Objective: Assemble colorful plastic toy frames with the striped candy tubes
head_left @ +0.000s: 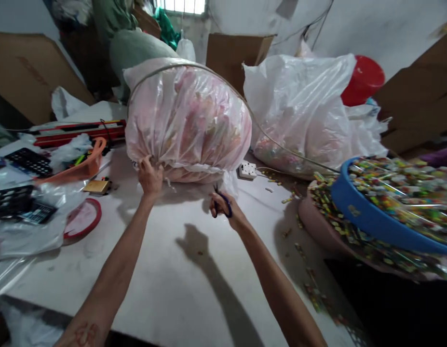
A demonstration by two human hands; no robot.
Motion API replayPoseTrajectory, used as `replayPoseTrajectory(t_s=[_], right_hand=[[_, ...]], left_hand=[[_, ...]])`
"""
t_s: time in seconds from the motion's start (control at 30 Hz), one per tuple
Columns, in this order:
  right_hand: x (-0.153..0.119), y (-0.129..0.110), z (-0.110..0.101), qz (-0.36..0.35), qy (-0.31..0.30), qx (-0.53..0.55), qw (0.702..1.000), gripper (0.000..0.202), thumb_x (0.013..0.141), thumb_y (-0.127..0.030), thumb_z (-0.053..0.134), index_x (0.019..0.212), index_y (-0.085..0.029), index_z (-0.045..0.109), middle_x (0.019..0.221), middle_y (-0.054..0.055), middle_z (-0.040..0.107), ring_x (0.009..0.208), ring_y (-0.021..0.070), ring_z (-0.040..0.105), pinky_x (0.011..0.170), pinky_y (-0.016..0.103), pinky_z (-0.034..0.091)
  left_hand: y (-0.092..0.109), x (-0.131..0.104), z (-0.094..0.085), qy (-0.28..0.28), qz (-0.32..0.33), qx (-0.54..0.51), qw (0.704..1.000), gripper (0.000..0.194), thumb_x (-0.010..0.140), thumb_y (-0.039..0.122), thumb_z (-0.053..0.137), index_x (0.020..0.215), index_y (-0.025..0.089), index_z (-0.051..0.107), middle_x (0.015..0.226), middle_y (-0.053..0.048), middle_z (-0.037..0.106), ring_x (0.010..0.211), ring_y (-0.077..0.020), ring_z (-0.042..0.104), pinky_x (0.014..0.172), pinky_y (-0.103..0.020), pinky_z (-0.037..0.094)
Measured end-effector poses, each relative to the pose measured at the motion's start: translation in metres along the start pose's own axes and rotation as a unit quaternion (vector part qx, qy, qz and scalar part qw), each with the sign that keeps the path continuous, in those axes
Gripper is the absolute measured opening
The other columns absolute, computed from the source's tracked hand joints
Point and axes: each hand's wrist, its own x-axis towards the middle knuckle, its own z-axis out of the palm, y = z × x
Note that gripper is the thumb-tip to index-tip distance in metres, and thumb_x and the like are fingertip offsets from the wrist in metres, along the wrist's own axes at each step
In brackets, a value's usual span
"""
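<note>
A big translucent plastic bag (194,115) stuffed with pinkish contents lies on the white table (165,270), its gathered edge facing me. My left hand (150,176) grips the bunched plastic at the bag's lower left, fingers closed on it. In my right hand (230,209) is a pair of scissors (223,205), fingers in the dark blue handles. The short blades point up and away, near the bag's lower right corner; whether they touch the plastic I cannot tell.
Right of the bag sit a white power strip (248,170) and a second filled plastic bag (299,115). A blue basin (357,207) of wrapped sweets rests on a pink tub (313,236). An orange basket (89,161) and a red-rimmed round item (96,221) lie left. A cord crosses the bag.
</note>
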Motion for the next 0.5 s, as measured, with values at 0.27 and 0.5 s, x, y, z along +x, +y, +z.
replayPoseTrajectory(t_s=[0.27,0.5], right_hand=[[0.043,-0.013,0.117,-0.007,-0.123,0.032,0.992,0.052,0.071,-0.068,0.066,0.075,-0.017,0.055,0.050,-0.005,0.053,0.036,0.0077,0.046,0.037,0.021,0.034],[0.078,-0.018,0.144,-0.013,-0.142,-0.031,0.989,0.056,0.080,-0.070,0.057,0.059,-0.018,0.049,0.041,-0.004,0.047,0.033,0.0069,0.042,0.035,0.019,0.030]], left_hand=[[-0.030,0.001,-0.004,-0.182,-0.198,-0.275,0.923,0.019,0.071,0.034,0.066,0.069,0.017,0.058,0.062,0.003,0.053,0.065,-0.0139,0.052,0.064,-0.026,0.043],[-0.035,-0.007,0.000,-0.189,-0.209,-0.410,0.868,0.026,0.062,0.039,0.067,0.073,0.016,0.061,0.063,0.001,0.057,0.060,-0.0120,0.050,0.057,-0.023,0.041]])
